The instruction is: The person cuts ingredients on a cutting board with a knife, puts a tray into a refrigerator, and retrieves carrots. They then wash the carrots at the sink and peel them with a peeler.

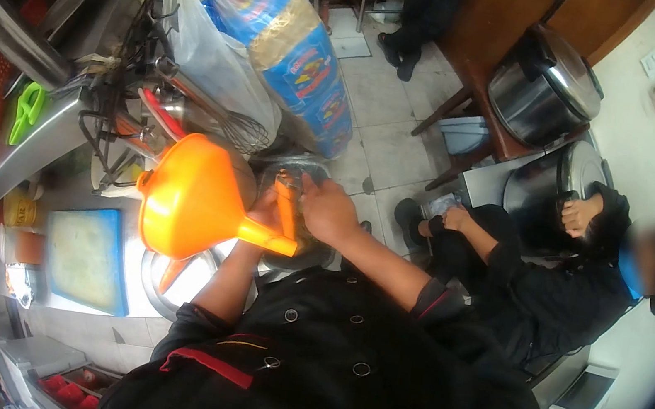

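Partly behind the orange funnel (198, 199), my left hand (261, 210) is closed round a carrot (285, 209) that points up and away from me. My right hand (328, 211) is closed at the carrot's far end, its fingers bent. A small dark, metallic-looking piece shows by those fingertips, too blurred to name. Below both hands is a dark container (299, 255), mostly covered by my arms. The funnel hangs close to the camera, its spout crossing in front of my left wrist. Another orange piece, carrot-like, lies in a pale round dish (204, 278).
A blue-edged cutting board (86, 254) lies on the left counter. Ahead hang a whisk (245, 133) and a large plastic-wrapped blue pack (301, 67). A seated person (549, 294) is close on my right, near big metal pots (545, 89). Someone else's legs (421, 17) stand farther ahead.
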`<state>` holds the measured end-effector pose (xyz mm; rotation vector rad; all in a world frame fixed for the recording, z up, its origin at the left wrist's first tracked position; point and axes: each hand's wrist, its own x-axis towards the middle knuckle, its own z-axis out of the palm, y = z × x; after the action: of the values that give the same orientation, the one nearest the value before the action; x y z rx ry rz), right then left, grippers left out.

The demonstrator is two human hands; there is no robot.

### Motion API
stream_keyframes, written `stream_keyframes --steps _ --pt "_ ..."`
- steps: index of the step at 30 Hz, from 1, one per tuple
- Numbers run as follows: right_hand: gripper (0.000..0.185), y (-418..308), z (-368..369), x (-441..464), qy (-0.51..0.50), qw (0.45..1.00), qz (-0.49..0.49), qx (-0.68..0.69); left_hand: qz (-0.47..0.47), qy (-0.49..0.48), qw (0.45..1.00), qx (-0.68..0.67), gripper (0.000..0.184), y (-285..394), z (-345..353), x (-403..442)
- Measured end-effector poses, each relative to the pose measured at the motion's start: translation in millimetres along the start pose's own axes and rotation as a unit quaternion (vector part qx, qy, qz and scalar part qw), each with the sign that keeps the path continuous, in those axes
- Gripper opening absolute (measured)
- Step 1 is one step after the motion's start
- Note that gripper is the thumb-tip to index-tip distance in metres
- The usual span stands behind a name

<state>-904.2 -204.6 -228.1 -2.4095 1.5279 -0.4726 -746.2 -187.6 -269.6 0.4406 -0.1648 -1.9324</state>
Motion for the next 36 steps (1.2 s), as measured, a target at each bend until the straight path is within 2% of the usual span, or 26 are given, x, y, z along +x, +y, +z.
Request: stream_keyframes --steps 3,12,17,21,22,23,24,26,31,33,34,36 --pt "0.045 -4 2 1 -0.014 1.0 -0.002 -0.015 -0.028 0.002 0.999 -0.017 0.037 0 -2 3" --pt "0.046 -5 1 9 -0.09 0.995 0.031 0.018 0.017 -0.021 0.998 0.059 0.035 -2 -22 18" --pt "0.044 1 1 14 -0.107 0.993 0.034 0.021 -0.036 0.065 0.997 -0.006 0.043 -7 -18 33" --pt "0.036 -6 4 5 -0.162 0.986 0.018 0.034 -0.044 0.064 0.996 -0.035 0.043 5 -33 43" --pt "0.034 -15 -3 3 -0.178 0.983 -0.003 0.038 -0.039 0.008 0.999 -0.035 0.043 14 -48 47" --pt "0.034 -21 -12 1 -0.198 0.979 0.02 0.036 -0.031 -0.047 0.998 -0.035 0.043 17 -62 52" --pt "0.034 -20 -11 1 -0.201 0.979 0.018 0.036 -0.029 -0.046 0.998 -0.037 0.043 18 -65 58" --pt "0.036 -16 -7 1 -0.203 0.979 -0.007 0.032 0.014 0.093 0.995 -0.031 0.042 24 -71 69" --pt "0.032 -16 -19 -12 -0.241 0.969 -0.015 0.048 0.006 0.053 0.998 -0.021 0.04 23 -97 79" --pt "0.032 -14 -16 -15 -0.247 0.967 -0.016 0.065 0.052 0.015 0.998 -0.028 0.04 20 -113 83" --pt "0.031 -12 -14 -17 -0.255 0.964 -0.031 0.071 0.053 0.017 0.998 -0.029 0.04 19 -121 86" --pt "0.03 -12 -19 -17 -0.263 0.961 -0.046 0.077 0.078 0.101 0.991 -0.032 0.042 17 -134 92"
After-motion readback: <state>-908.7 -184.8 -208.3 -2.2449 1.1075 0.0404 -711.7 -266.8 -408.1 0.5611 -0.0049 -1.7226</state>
